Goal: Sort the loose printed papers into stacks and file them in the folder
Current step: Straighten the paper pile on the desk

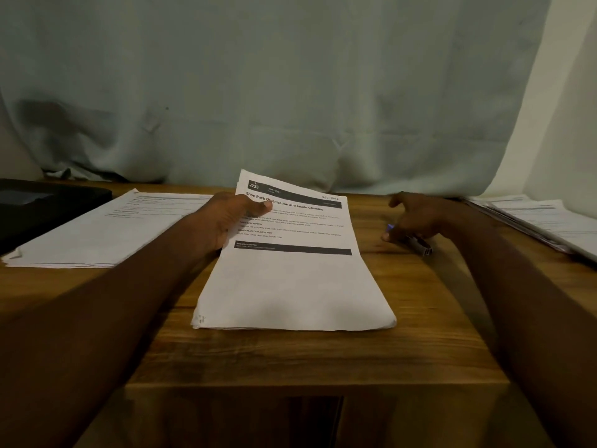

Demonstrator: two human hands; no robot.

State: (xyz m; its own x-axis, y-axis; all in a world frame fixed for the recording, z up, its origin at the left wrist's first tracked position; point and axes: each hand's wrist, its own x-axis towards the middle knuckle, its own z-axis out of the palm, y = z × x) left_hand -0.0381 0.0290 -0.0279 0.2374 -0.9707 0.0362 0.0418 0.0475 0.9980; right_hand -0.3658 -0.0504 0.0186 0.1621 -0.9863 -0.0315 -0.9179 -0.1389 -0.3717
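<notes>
A stack of printed papers (290, 279), its top sheet headed "Shoe Rack Organization and Insole Cleaning", is seen at the centre of a wooden table (323, 357), its far end lifted off the surface. That far left edge is pinched by the left hand (226, 218), thumb laid on top of the page and fingers hidden beneath. To the right, the right hand (416, 218) is lowered over a pen (416, 244) with a blue tip; its fingers are loosely curled around the pen's far end, though whether the pen is actually gripped cannot be told. A second paper stack (106, 227) is laid at far left beside a black folder (42, 205), and a third pile (546, 221) at far right. A pale curtain (290, 92) is hung behind the table.
</notes>
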